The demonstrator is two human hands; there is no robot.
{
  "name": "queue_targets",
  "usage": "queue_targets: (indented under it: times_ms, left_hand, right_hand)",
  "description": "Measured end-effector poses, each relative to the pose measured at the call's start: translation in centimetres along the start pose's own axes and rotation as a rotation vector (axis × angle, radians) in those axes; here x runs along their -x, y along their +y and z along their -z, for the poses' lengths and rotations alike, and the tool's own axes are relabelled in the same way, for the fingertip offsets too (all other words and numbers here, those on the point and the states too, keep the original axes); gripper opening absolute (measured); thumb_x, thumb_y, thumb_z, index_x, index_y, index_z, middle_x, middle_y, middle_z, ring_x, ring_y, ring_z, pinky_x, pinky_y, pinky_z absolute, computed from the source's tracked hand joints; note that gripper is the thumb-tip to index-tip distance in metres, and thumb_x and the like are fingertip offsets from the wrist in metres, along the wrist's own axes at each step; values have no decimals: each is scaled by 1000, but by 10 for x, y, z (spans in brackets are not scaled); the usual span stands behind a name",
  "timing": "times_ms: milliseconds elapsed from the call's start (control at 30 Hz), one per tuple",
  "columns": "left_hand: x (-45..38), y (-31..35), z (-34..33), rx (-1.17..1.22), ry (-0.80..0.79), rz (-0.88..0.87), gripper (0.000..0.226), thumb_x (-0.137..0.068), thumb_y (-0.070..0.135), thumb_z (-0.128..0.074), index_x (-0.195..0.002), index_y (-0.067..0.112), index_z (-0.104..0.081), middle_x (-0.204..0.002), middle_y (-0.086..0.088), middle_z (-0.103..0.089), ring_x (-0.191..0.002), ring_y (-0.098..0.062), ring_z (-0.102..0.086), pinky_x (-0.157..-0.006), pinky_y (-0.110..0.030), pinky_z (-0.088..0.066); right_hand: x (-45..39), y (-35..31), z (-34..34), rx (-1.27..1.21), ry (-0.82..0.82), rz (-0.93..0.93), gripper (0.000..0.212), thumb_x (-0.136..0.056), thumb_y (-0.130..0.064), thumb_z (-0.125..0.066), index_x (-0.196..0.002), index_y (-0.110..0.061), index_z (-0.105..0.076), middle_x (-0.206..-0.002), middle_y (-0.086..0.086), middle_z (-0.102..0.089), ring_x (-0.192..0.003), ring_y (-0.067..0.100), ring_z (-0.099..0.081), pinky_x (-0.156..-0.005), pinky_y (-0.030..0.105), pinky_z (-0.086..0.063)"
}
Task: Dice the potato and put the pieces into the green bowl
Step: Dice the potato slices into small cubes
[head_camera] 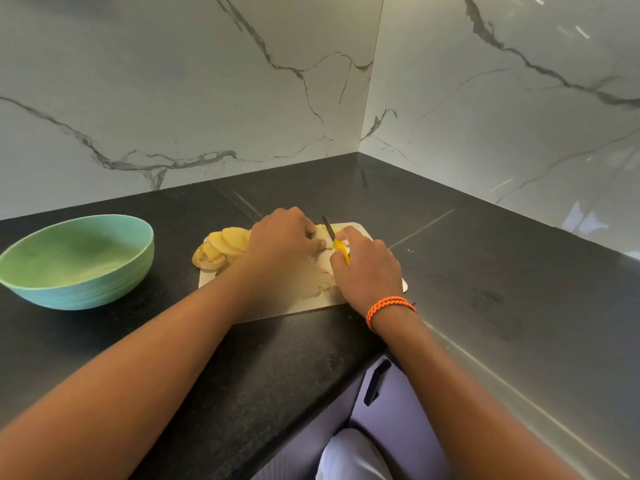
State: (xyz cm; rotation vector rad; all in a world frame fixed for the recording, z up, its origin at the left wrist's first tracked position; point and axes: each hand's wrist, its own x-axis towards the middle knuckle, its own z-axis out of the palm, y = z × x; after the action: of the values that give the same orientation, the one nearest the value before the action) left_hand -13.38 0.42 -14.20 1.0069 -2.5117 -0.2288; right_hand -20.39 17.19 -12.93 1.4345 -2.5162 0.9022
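A pale cutting board [360, 227] lies on the black counter. Several round yellow potato slices [221, 245] are fanned out on its left side. My left hand [280, 242] sits over the board's middle with curled fingers holding down a potato piece that is mostly hidden beneath it. My right hand [367, 268] grips a knife [329, 228] by its yellow handle, the dark blade pointing away, just right of my left fingers. Small cut pieces [320, 282] lie on the board in front of my hands. The green bowl [78, 261] stands at the left and holds nothing visible.
The black counter [485, 271] runs into a corner of white marble walls [360, 143]. Its front edge passes below my forearms, above a purple drawer with a dark handle [375, 382]. An orange cord bracelet [389, 306] is on my right wrist.
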Motion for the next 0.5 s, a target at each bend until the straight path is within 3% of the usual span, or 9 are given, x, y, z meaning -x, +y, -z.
queue_targets:
  times_ms: [100,300,500]
  left_hand:
    - [-1,-1,-1,-20,2,-8,34,-90,57,-72,-90,24,-82,-105,6,-80,-91,-15,-71,-62,-27,-48]
    - [-3,-3,-3,-35,0,-11,20,-89,56,-70,-80,38,-67,-103,7,-80,-88,-14,-71,-69,-34,-57]
    - [-7,-4,-6,-41,-19,-8,36,-88,58,-69,-93,25,-83,-100,8,-80,-85,-13,-71,-68,-33,-57]
  right_hand:
    - [-14,-3,-7,35,-28,1,33,-99,-29,-50,-130,-27,-61,-109,8,-69,-98,31,-63,-73,35,-40]
    - [-19,-3,-11,64,14,29,31,-101,-31,-50,-128,-24,-62,-109,7,-70,-97,29,-63,-73,34,-40]
    - [-19,-5,-11,111,-13,46,28,-101,-29,-48,-124,-21,-63,-109,9,-69,-96,31,-63,-71,34,-37]
